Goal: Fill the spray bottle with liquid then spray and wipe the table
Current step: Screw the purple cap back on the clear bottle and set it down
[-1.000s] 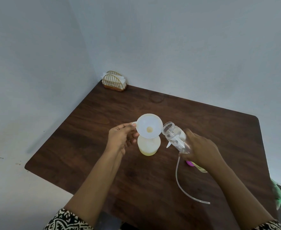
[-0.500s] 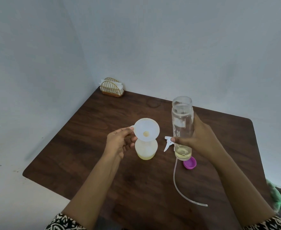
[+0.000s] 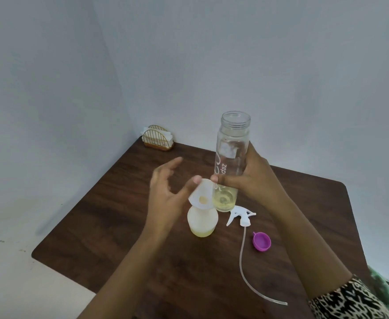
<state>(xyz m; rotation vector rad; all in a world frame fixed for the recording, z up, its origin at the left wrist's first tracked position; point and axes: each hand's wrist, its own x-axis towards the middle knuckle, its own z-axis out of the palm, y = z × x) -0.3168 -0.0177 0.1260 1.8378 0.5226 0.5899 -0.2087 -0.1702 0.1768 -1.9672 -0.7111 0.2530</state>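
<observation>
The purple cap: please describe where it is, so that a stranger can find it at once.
Look at the dark wooden table, on its right side. Just right of the white trigger sprayer with its long thin tube lies the purple cap, open side up. It is the only purple thing there.

left hand (image 3: 165, 192) fingers spread, right hand (image 3: 251, 178) seemingly clenched

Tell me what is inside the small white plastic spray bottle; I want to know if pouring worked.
A shallow layer of pale yellow liquid fills the bottom of the small white plastic spray bottle. A white funnel sits tilted in its neck, covering the opening.
</observation>
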